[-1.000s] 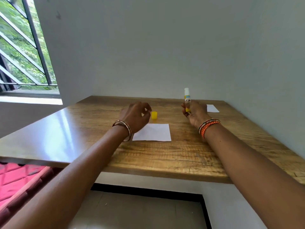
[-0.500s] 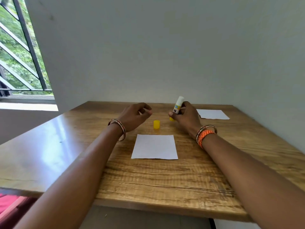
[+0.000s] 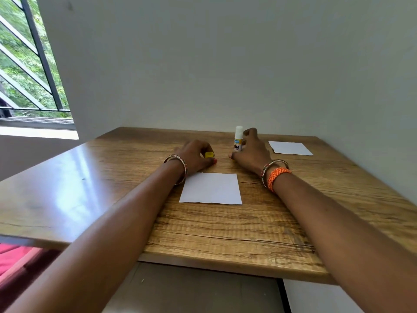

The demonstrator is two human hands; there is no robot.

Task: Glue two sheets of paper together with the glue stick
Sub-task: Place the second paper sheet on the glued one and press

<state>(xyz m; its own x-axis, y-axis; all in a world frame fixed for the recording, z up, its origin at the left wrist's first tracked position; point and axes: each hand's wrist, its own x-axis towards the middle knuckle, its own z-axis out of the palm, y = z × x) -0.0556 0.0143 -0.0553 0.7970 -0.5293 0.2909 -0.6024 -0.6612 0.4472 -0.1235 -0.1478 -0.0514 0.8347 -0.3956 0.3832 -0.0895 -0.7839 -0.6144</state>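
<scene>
A grey wall (image 3: pixel 225 59) fills the upper part of the view, with a barred window (image 3: pixel 27 64) at the far left showing green leaves outside. Below it a wooden counter (image 3: pixel 248 227) with a strong grain spreads across the middle, set into the corner of the wall, and a patch of red fabric (image 3: pixel 13 260) shows under its left edge. Two bare forearms reach forward over the counter from the near edge. Between them a white sheet of paper (image 3: pixel 211 188) lies flat, square to the front edge; a second white sheet (image 3: pixel 290 147) lies flat well apart from it, at the far right near the wall. The right hand (image 3: pixel 250 152), with an orange woven band (image 3: pixel 277 176) and thin bangles at the wrist, is curled round the glue stick (image 3: pixel 238 138), which stands upright with its white tip bare and pointing up and its base at or just above the counter. The left hand (image 3: pixel 196 155), also wearing bangles (image 3: pixel 178 168), sits low on the counter beyond the near sheet with its fingers curled about the small yellow cap (image 3: pixel 209 154); the cap is mostly hidden, so whether the fingers actually pinch it or only lie beside it cannot be told.
</scene>
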